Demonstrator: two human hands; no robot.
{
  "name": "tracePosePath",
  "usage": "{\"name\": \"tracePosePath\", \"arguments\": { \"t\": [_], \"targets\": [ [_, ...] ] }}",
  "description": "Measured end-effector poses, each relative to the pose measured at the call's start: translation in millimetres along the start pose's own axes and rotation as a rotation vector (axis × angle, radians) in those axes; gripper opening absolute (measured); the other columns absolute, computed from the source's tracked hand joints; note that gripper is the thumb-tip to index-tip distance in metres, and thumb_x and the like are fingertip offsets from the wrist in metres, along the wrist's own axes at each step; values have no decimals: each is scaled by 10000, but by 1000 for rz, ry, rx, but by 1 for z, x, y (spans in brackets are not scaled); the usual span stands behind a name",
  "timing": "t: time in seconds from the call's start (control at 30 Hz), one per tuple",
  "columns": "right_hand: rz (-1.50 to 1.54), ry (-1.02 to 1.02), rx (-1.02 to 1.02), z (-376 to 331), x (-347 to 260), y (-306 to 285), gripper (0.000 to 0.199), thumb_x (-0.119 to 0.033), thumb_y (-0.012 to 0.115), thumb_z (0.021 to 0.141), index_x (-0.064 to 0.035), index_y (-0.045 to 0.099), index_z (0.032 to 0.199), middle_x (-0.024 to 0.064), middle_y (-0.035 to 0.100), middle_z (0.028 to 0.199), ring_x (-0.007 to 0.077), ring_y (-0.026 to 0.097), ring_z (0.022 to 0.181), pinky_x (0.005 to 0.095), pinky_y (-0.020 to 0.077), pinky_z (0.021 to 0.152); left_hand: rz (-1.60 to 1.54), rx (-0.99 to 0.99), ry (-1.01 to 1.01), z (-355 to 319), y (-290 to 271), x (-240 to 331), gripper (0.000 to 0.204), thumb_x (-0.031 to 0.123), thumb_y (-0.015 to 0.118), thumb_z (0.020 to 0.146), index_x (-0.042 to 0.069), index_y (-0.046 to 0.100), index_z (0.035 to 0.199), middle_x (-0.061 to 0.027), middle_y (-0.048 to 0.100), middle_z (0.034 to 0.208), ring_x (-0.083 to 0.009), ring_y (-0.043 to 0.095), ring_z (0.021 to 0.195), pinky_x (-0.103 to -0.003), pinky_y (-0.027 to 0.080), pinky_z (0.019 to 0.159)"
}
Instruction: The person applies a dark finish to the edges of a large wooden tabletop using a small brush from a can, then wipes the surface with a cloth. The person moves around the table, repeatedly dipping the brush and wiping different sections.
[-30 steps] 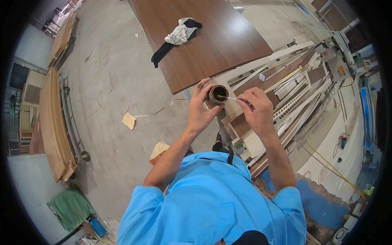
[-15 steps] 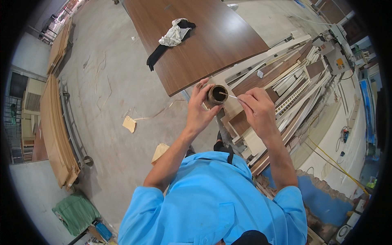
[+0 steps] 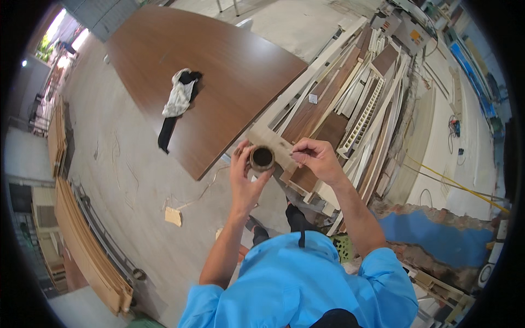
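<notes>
While it's held, open jar (image 3: pixel 263 169), dark inside

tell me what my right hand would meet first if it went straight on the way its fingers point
The right hand points leftward, toward the dark open jar held in the left hand. That jar looks like the first thing it would meet, though depth is unclear from this one view.

Brown tabletop (image 3: pixel 235 71): 1 white cloth (image 3: pixel 178 98), 1 black cloth (image 3: pixel 167 134), bunched together. Grey floor (image 3: pixel 169 262): 1 beige scrap (image 3: pixel 173 216).
</notes>
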State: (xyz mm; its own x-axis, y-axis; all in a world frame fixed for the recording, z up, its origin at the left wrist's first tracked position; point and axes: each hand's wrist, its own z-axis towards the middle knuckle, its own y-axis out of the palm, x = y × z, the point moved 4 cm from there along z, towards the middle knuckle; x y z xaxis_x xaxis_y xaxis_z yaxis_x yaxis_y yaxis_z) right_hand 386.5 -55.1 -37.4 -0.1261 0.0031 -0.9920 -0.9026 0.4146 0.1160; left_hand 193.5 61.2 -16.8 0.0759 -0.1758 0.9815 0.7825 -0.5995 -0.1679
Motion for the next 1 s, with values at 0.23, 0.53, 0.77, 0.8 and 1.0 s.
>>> {"name": "tracePosePath", "arguments": {
  "t": [0.23,0.53,0.77,0.8,1.0],
  "targets": [
    [150,42,435,159,172,-217,118,-72,702,985,15,749,1050,3,664,809,78,595,697,244,478,646,108,-89,-94,69,104,-72,704,-36,835,773,31,559,1417,-130,365,1579,-282,431,1472,-411,463,1180],
    [-254,-92,701,391,335,-385,148,-131,736,940,-7,783,1005,55,735,799,115,644,733,300,503,707,174,-87,-345,100,203,-199,712,-16,895,738,-8,593,1382,-199,389,1560,-305,482,1427,-420,486,1140],
    [66,20,584,430,363,-386,145,-126,717,990,-28,788,1070,-21,710,856,65,604,750,250,493,643,236,-179,-422,114,233,-225,718,53,922,743,7,602,1384,-224,393,1545,-327,443,1456,-450,447,1168],
    [69,23,582,435,366,-387,139,-125,715,993,-32,787,1066,-28,710,873,65,606,753,256,511,643,216,-172,-434,115,234,-228,717,52,922,743,6,604,1383,-223,393,1545,-328,449,1450,-451,442,1172],
    [25,25,604,462,379,-394,130,-108,713,990,-34,784,1069,-24,715,878,57,622,775,254,510,640,188,-157,-450,122,238,-243,715,51,925,739,8,610,1379,-212,396,1542,-325,416,1472,-457,429,1178]
  ]
}}
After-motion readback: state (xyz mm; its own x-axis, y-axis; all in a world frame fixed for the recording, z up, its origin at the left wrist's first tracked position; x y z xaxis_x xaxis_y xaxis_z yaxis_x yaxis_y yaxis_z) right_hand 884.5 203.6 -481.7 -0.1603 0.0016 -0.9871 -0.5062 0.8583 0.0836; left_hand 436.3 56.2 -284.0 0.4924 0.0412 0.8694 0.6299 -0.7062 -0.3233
